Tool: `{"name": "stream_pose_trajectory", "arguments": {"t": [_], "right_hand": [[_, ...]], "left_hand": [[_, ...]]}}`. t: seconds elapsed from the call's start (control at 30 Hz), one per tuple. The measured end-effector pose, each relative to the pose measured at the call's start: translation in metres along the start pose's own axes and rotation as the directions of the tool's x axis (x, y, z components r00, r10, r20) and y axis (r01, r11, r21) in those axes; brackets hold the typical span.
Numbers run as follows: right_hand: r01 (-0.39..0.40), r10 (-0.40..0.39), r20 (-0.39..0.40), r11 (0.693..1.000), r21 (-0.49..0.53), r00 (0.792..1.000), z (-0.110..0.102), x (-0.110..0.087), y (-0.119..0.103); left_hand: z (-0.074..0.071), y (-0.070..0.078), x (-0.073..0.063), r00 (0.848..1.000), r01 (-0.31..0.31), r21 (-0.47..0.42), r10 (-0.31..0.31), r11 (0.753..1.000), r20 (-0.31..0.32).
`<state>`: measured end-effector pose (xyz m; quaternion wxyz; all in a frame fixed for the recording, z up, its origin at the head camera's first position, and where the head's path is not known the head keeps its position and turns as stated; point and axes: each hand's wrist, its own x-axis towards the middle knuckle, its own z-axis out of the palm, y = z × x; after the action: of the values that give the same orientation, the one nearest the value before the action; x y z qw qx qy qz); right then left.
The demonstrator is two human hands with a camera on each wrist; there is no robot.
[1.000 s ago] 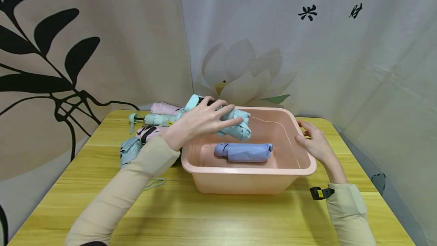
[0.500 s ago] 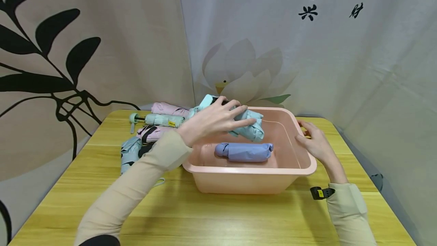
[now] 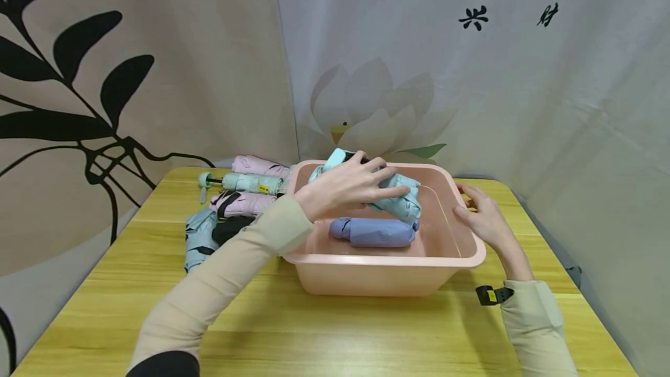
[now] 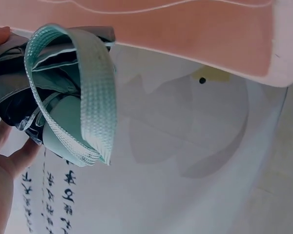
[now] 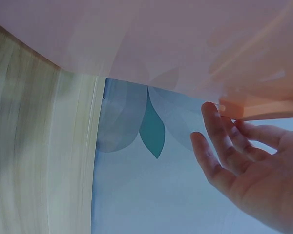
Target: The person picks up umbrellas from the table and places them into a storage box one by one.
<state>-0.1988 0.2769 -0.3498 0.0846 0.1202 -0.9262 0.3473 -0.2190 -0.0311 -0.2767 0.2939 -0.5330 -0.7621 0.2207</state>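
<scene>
My left hand grips a folded teal umbrella from above, over the pink plastic basin. In the left wrist view a woven wrist strap loops from the umbrella's handle end, and fingers show at the left edge. Beneath it, a folded periwinkle-blue umbrella lies on the basin floor, its upper right edge overlapped by the teal one. My right hand holds the basin's right rim; the right wrist view shows its fingers under the rim from outside.
Left of the basin, several folded umbrellas lie on the wooden table: a pink one, a mint one, a lilac one, a black one and a light blue one. A printed curtain hangs behind.
My left hand has carried the teal umbrella rightward, from the basin's left rim further over its inside. My right hand and the periwinkle-blue umbrella have stayed put.
</scene>
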Motion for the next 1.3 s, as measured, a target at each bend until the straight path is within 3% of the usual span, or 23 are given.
{"name": "stream_pose_trajectory", "arguments": {"t": [0.17, 0.33, 0.73, 0.93, 1.3], "right_hand": [[-0.002, 0.003, -0.028, 1.000, 0.020, 1.000, 0.002, 0.000, 0.001], [-0.009, 0.009, -0.002, 1.000, 0.007, 1.000, 0.001, 0.000, 0.000], [-0.023, 0.023, 0.014, 1.000, -0.001, 1.000, 0.000, 0.001, 0.000], [-0.025, 0.025, 0.015, 1.000, 0.002, 1.000, -0.001, 0.001, -0.001], [-0.018, 0.018, 0.009, 1.000, -0.005, 1.000, 0.000, -0.001, -0.002]], "left_hand": [[0.002, 0.003, 0.008, 0.999, -0.015, -0.014, 0.015, 1.000, 0.033], [0.006, 0.006, 0.016, 0.998, -0.037, 0.013, 0.036, 0.999, 0.049], [0.020, 0.012, 0.030, 0.998, -0.067, 0.000, 0.067, 0.998, 0.017], [0.026, 0.016, 0.036, 0.994, -0.085, 0.006, 0.084, 0.996, 0.074], [0.036, 0.024, 0.046, 0.969, -0.142, -0.040, 0.147, 0.989, 0.198]]}}
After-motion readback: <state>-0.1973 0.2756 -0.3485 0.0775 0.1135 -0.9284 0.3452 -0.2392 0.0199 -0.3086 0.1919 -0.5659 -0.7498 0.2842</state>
